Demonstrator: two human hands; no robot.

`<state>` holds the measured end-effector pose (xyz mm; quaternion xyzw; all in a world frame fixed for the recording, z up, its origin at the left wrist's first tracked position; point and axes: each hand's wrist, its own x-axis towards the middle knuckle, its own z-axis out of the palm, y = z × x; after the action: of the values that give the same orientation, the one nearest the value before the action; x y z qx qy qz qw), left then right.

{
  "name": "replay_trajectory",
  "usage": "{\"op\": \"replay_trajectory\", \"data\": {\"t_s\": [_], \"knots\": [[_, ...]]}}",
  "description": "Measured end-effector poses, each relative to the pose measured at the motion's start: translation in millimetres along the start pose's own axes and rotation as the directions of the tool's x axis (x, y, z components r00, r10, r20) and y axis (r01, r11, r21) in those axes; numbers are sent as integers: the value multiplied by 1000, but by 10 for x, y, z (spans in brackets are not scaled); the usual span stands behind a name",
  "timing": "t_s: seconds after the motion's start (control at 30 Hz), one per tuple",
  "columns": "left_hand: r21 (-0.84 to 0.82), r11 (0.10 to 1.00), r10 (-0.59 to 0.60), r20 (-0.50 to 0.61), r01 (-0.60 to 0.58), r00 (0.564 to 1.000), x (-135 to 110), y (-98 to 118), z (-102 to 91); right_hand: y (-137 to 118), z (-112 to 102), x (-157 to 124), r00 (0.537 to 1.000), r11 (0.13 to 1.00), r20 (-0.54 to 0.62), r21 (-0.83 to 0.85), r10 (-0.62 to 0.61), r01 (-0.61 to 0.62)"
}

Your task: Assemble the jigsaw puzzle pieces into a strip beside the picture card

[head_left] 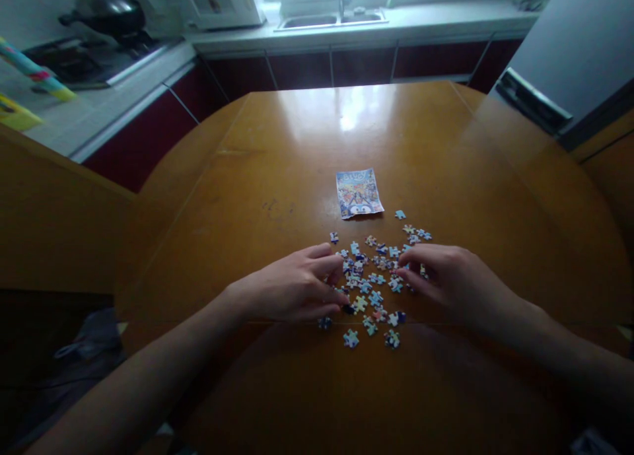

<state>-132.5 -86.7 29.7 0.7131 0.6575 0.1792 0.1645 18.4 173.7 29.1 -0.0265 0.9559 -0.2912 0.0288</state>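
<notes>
Several small jigsaw pieces (pixel 372 284) lie scattered in a loose heap on a round wooden table (pixel 277 177). A small printed picture card (pixel 359 193) lies flat just beyond the heap. My left hand (pixel 292 286) rests palm down at the heap's left edge, fingers stretched toward the pieces and touching them. My right hand (pixel 448 277) sits at the heap's right edge, its fingertips curled and pinched down among the pieces. What the right fingers grip, if anything, is too small to make out.
Behind the table runs a kitchen counter with a sink (pixel 331 19), a microwave (pixel 220 0) and a stove with a dark pan (pixel 106 12). A grey fridge (pixel 569 45) stands at the far right. A wooden chair back (pixel 49 224) is at the left.
</notes>
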Motion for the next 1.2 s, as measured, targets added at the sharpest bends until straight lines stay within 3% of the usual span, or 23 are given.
{"op": "replay_trajectory", "data": {"t_s": [0.1, 0.2, 0.43, 0.57, 0.67, 0.77, 0.87, 1.0, 1.2], "knots": [[16, 999, 32, 38, -33, 999, 22, 42, 49, 129, -79, 108, 988, 993, -108, 63, 107, -101], [-27, 999, 35, 8, -35, 999, 26, 64, 35, 211, -139, 166, 977, 988, -162, 89, 137, -124], [-128, 992, -36, -219, 8, 975, 10, -70, 16, 386, -256, 268, 958, 986, -242, 95, 155, -135], [-102, 989, -137, -383, 106, 914, 13, -198, 79, 495, -306, 327, 948, 981, -257, 89, 190, -172], [-63, 990, -143, -390, 129, 910, 13, -227, 97, 468, -274, 313, 972, 991, -199, 81, 124, -110], [8, 994, -101, -284, 107, 953, 18, -177, 99, 302, -135, 229, 993, 992, -20, 39, -120, 120], [71, 995, -64, -153, 76, 986, 27, -103, 94, 76, 61, 119, 931, 945, 198, -48, -308, 323], [64, 997, -42, -109, 50, 993, 25, -70, 87, -99, 202, 37, 899, 893, 269, -201, -345, 403], [-20, 1000, -13, -153, 10, 988, 29, -115, 56, -94, 148, 25, 907, 887, 253, -239, -336, 395]]}}
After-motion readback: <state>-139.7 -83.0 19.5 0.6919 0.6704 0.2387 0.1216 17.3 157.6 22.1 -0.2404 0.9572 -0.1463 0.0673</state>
